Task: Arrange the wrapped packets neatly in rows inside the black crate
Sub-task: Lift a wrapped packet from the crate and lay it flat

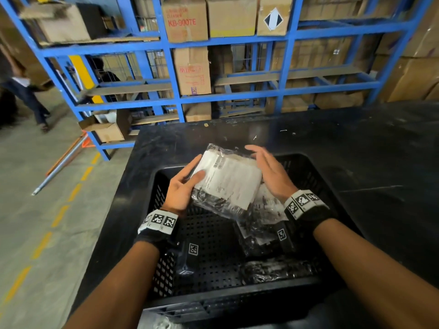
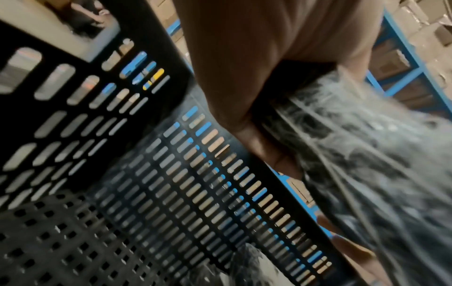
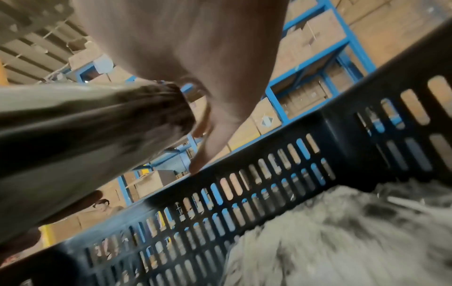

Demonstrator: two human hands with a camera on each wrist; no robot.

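2 hands meet on 1 wrapped packet [image 1: 228,179] above the black crate [image 1: 306,167]: your left hand [image 1: 183,188] pinches its left edge, your right hand [image 1: 268,172] lies flat-fingered against its right side. More packets [image 1: 263,224] lie inside.

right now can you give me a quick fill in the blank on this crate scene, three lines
1. The packet in both hands carries a ____ paper label.
2. The crate sits on a ____ table.
3. The left hand holds the packet's ____ edge; the right hand steadies the other.

Missing words: white; black; left
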